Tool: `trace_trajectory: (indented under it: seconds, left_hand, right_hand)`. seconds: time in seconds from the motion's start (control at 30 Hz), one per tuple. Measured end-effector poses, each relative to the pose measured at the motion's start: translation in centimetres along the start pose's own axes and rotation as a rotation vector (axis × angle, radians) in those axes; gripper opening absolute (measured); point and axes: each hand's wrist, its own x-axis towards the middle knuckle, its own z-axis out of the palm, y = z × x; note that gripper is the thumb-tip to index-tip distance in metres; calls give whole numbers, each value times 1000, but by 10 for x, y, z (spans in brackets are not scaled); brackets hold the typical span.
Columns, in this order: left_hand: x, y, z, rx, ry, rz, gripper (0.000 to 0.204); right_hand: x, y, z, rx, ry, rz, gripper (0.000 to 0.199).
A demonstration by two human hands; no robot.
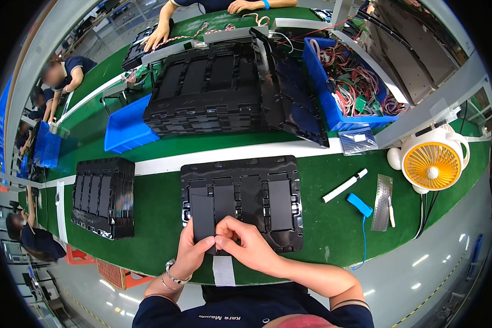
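Right in front of me lies a black plastic tray with long moulded slots. Over its left part my left hand is closed on a flat, dark rectangular panel, fingers behind it and thumb near its lower end. My right hand is closed too, with thumb and forefinger pinched at the panel's lower right corner, touching my left thumb. What that pinch holds is too small to make out. Similar dark panels sit in the tray, one behind the held panel and one toward the right.
A stack of trays stands left, with a larger stack beyond. Blue bins flank it; the right bin holds wires. A white marker-like stick, blue strap and fan lie right. Co-workers work beyond.
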Motion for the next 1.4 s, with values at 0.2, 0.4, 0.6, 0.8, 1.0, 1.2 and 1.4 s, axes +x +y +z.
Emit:
trace_trajectory:
  seconds: [0.2,0.4,0.6,0.8,1.0,1.2,1.4]
  left_hand:
    - [0,1,-3,25,-21,-2,45]
    - [1,1,-1,23,-23,4,43]
    - [0,4,1,13,-36,-7,39]
    - [-1,4,0,44,-41,30,37]
    - [0,7,5,41,-24,54,35]
    - [0,3,1,58,-38,55,35]
    - [-1,5,3,26,-36,47,36]
  right_hand:
    - [0,1,0,-6,-5,-5,13]
    - [-1,1,0,-5,-19,27,13]
    - [1,9,5,32,45,-59,13]
    - [-1,3,1,0,-25,51,11]
    - [1,9,1,41,-30,60,9]
    - [1,12,3,34,15,-19,11]
    - [-1,7,4,58,-5,8,11]
